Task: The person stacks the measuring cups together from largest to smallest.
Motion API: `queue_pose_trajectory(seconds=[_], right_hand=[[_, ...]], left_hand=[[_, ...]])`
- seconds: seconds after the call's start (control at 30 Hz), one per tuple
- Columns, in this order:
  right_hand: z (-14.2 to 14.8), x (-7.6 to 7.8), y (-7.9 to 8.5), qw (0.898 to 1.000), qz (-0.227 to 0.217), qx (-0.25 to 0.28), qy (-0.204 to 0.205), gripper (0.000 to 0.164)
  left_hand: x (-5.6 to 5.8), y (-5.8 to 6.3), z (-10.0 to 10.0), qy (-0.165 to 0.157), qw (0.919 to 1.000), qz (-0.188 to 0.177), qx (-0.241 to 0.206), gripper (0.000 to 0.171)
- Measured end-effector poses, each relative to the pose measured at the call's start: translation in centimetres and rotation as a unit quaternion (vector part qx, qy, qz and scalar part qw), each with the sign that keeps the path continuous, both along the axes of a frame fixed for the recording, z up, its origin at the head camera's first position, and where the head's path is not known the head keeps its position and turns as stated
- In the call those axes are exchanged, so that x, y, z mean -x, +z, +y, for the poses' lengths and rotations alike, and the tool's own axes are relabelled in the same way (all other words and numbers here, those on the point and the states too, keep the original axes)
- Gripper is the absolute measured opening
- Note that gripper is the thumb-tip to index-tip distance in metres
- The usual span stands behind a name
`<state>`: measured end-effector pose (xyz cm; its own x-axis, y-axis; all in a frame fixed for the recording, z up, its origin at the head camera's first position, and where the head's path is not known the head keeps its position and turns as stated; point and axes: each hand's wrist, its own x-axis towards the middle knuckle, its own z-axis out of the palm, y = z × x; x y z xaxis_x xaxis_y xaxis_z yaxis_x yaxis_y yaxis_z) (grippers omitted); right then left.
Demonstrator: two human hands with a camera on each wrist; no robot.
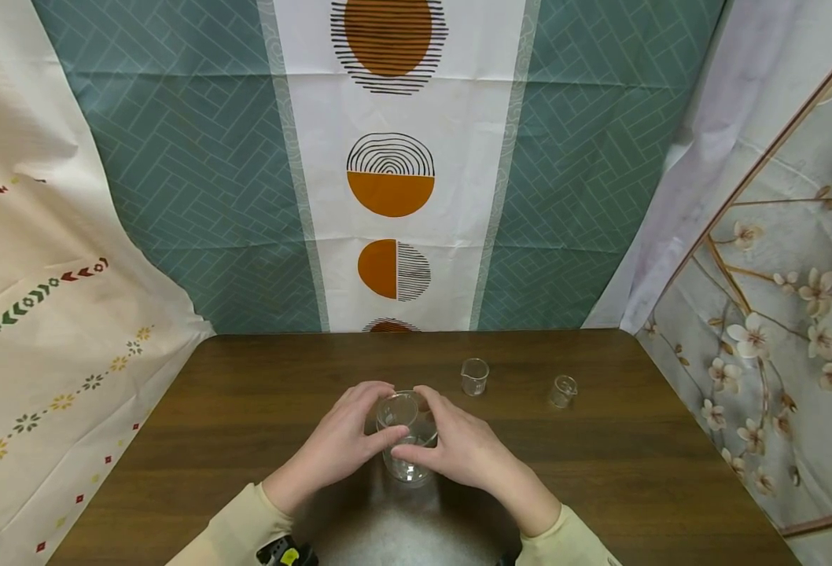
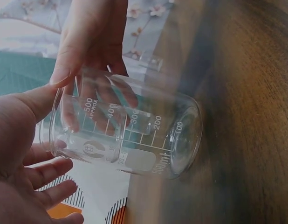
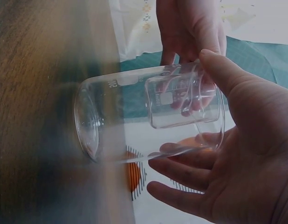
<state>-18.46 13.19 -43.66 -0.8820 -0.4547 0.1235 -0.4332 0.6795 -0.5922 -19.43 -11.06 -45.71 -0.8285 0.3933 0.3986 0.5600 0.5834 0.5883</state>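
A large clear glass beaker (image 1: 409,465), marked 500 ml in the left wrist view, stands upright on the wooden table in front of the person. Inside its upper half is a smaller glass beaker (image 3: 183,103), its base well above the large beaker's bottom. My left hand (image 1: 345,440) curves round the rim from the left, thumb in front and fingers behind. From the right, my right hand (image 1: 462,444) holds the rim in the same way. Both thumbs nearly meet at the near side.
Two small glass beakers stand farther back on the table: an upright one (image 1: 474,377) right of the hands, and another (image 1: 562,391) farther right. The brown table (image 1: 260,369) ends at a patterned cloth (image 1: 204,196) hanging behind. More cloths hang at both sides.
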Motion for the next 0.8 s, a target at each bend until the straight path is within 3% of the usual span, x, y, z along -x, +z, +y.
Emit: queue_pose_trajectory(seconds=[0.07,0.1,0.33,0.8], right_hand=[[0.0,0.0,0.0,1.000,0.000,0.002,0.001,0.092],[0.0,0.0,0.0,1.000,0.001,0.002,0.002,0.092],[0.1,-0.1,0.0,1.000,-0.005,-0.002,0.000,0.095],[0.1,-0.1,0.1,1.000,-0.018,-0.007,-0.002,0.096]], left_hand=[[0.2,0.1,0.1,0.003,0.9999,-0.010,0.005,0.060],[-1.0,2.0,0.4,0.015,0.9995,-0.026,0.008,0.058],[-0.5,2.8,0.6,0.014,0.9969,-0.059,0.051,0.057],[0.4,3.7,1.2,0.027,0.9933,-0.022,0.110,0.047]])
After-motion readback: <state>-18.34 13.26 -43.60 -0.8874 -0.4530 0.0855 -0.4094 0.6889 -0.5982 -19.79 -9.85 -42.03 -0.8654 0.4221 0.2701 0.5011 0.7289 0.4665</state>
